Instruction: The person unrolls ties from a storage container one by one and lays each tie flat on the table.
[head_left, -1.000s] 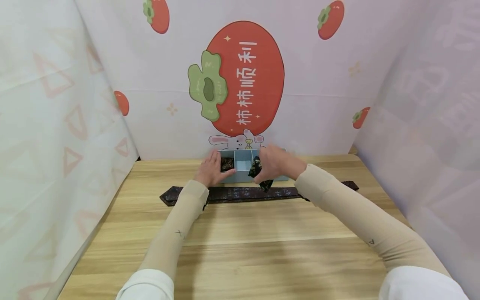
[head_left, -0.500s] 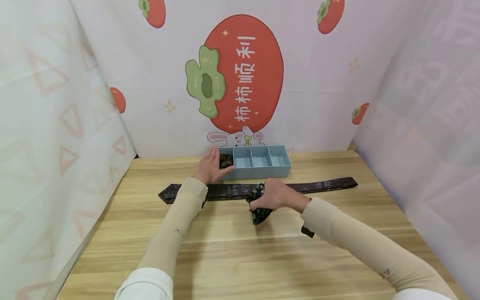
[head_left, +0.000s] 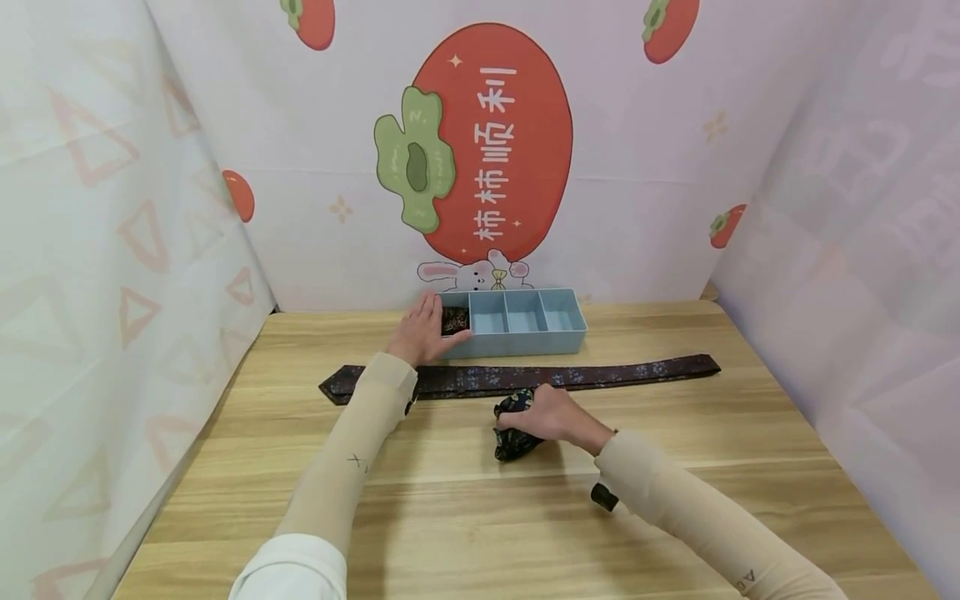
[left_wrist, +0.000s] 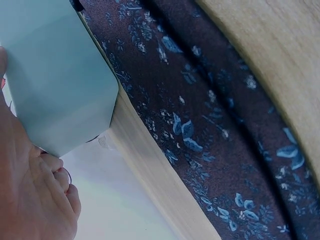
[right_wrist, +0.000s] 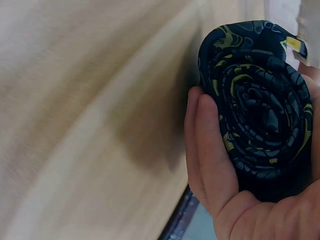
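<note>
My left hand (head_left: pixel 420 331) grips the left end of a pale blue divided box (head_left: pixel 532 344). Its thumb lies along the front edge; in the left wrist view, fingers bend round the box's end wall (left_wrist: pixel 62 75). The leftmost compartment holds a dark patterned bundle (head_left: pixel 454 322). In front of the box, my right hand (head_left: pixel 551 414) holds a rolled necktie (head_left: pixel 516 427). The right wrist view shows the spiral of the rolled necktie (right_wrist: pixel 260 110), dark with yellow and blue-grey figures, between fingers and palm. A folded dark floral necktie (head_left: pixel 517 379) stretches across the table behind it.
The wooden table (head_left: pixel 465 533) meets a printed cloth backdrop (head_left: pixel 322 242) just behind the box. Cloth also hangs on both sides. Three box compartments on the right hold nothing. A black piece (head_left: pixel 603 497) shows under my right wrist.
My right hand has moved from over the box's right part down toward me, past the floral necktie, carrying the rolled necktie. My left hand stays on the box.
</note>
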